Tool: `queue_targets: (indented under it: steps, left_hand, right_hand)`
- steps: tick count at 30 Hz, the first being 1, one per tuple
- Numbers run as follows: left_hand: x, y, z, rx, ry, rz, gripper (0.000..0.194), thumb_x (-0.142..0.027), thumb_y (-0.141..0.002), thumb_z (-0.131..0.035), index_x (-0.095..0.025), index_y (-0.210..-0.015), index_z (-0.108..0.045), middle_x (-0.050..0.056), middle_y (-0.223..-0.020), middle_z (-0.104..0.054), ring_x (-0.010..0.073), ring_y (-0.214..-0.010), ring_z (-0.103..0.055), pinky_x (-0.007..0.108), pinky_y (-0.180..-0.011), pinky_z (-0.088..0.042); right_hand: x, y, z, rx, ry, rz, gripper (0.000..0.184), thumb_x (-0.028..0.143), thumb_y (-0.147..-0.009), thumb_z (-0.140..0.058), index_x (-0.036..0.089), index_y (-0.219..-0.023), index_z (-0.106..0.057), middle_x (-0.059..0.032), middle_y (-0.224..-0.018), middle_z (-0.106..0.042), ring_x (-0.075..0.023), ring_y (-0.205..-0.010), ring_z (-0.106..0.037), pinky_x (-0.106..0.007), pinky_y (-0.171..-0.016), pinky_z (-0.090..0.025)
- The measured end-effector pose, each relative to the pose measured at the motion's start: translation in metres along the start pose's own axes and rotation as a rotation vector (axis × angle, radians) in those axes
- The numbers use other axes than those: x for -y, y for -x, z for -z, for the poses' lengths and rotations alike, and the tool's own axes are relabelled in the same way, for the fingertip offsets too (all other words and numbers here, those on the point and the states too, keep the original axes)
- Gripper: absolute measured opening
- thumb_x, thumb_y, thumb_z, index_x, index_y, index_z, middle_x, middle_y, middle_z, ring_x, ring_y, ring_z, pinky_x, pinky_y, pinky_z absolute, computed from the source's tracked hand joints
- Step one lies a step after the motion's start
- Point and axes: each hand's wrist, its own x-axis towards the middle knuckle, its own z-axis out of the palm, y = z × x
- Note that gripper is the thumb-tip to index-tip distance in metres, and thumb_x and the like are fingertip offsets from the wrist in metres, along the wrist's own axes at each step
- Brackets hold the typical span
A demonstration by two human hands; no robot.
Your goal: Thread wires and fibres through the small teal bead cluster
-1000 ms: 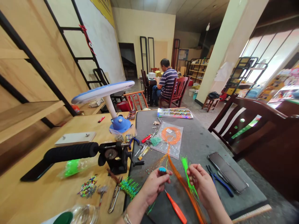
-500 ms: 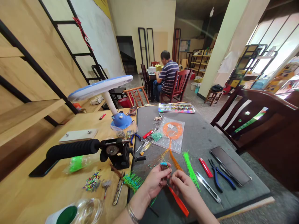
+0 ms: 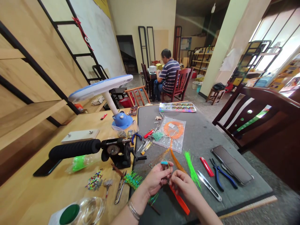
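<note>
The left hand [image 3: 158, 179] pinches a teal bead [image 3: 164, 162] in its grip, the right hand [image 3: 184, 187] has its fingers pressed together beside it, and just beyond lies a clear plastic bag [image 3: 178, 143] holding coiled orange strands [image 3: 173, 129].

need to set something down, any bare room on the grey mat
The biggest bare patch of grey mat lies between the clear bag of orange cord and the black phone, below the holographic sheet. A thinner strip runs along the front edge past the steel snips. Crowded: the mat's left side by the small tools, and around the left hand and right hand.
</note>
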Motion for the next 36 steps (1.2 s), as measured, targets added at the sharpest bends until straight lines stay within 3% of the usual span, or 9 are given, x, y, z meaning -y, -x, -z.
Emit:
queue_targets:
  steps: [19,36]
  left_hand:
    - [-0.002,0.0,0.002,-0.032,0.019,0.025,0.035,-0.025,-0.065,-0.079,-0.013,-0.094,-0.063,-0.001,-0.073,-0.051,0.0015,-0.049,-0.039,0.015,-0.039,-0.013]
    - [-0.008,0.003,-0.008,-0.085,0.035,0.033,0.041,-0.025,-0.058,-0.083,-0.013,-0.091,-0.063,-0.002,-0.072,-0.052,0.0024,-0.051,-0.041,0.015,-0.039,-0.012]
  right_hand:
    - [-0.003,-0.005,-0.001,0.013,-0.03,-0.011,0.035,0.05,-0.068,-0.067,0.018,-0.064,-0.052,0.0027,-0.059,-0.058,-0.0076,-0.048,-0.047,-0.018,-0.045,-0.032]
    - [-0.005,-0.006,0.0,0.003,-0.047,-0.033,0.036,0.05,-0.067,-0.067,0.018,-0.064,-0.051,0.0024,-0.059,-0.059,-0.0073,-0.048,-0.047,-0.017,-0.043,-0.032]
